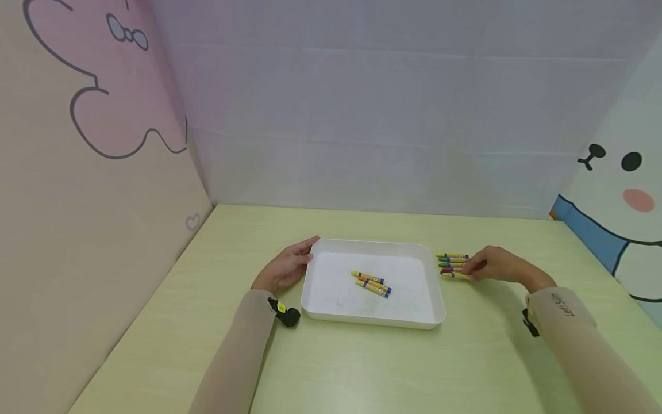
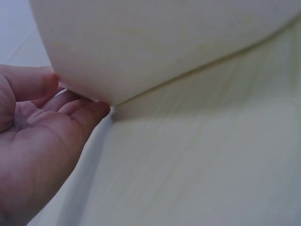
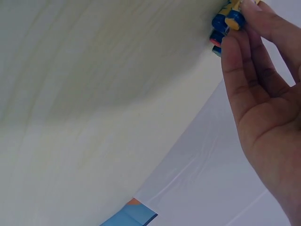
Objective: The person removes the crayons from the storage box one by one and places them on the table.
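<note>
My left hand holds the left side of a shallow white tray. In the left wrist view the thumb lies against the tray's wall and the other fingers reach its lower edge. Three crayons lie together inside the tray: a yellow crayon, an orange one partly covered, and another yellow one. To the right of the tray, my right hand pinches a yellow crayon at the near end of a row. Beside it lie a red crayon, green ones and a yellow one.
The pale yellow-green table meets a white back wall. A cream panel with a pink drawing stands on the left. Another panel with a white cartoon face borders the right side.
</note>
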`<state>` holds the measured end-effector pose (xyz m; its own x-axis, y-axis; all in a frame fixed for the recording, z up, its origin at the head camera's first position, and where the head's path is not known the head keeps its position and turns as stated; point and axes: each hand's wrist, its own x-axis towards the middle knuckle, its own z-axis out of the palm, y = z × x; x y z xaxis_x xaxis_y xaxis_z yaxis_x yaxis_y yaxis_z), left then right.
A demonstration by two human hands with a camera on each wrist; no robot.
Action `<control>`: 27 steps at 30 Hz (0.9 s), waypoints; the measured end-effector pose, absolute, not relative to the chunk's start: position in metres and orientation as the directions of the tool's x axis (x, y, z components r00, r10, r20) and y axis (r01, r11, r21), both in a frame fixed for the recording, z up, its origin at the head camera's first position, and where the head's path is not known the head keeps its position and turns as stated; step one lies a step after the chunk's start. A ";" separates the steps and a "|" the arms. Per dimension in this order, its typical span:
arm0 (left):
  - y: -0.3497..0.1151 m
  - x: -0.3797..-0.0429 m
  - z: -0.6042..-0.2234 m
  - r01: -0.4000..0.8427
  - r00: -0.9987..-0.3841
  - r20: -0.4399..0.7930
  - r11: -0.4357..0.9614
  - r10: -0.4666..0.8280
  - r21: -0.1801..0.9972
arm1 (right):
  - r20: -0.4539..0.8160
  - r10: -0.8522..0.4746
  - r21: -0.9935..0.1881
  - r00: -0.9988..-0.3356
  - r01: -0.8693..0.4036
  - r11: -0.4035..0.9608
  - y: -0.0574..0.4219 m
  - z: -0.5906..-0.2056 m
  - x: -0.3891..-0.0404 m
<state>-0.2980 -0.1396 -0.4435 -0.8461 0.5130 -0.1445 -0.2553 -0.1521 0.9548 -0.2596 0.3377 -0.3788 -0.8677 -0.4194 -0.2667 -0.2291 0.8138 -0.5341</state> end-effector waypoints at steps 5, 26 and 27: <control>-0.140 -0.299 -0.445 -0.259 -0.850 -0.150 -0.151 0.506 0.954 | -0.271 -0.405 -0.528 -0.873 -0.217 0.821 0.340 -0.381 -0.259; -0.139 -0.298 -0.445 -0.248 -0.852 -0.141 -0.152 0.504 0.957 | -0.267 -0.403 -0.545 -0.875 -0.208 0.812 0.341 -0.385 -0.256; -0.139 -0.298 -0.445 -0.249 -0.852 -0.143 -0.151 0.503 0.957 | -0.266 -0.408 -0.543 -0.874 -0.214 0.812 0.342 -0.386 -0.256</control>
<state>-0.2980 -0.1392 -0.4447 -0.8523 0.5033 -0.1425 -0.2491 -0.1509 0.9566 -0.2558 0.3417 -0.3857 -0.8736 -0.4076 -0.2660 -0.2137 0.8123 -0.5427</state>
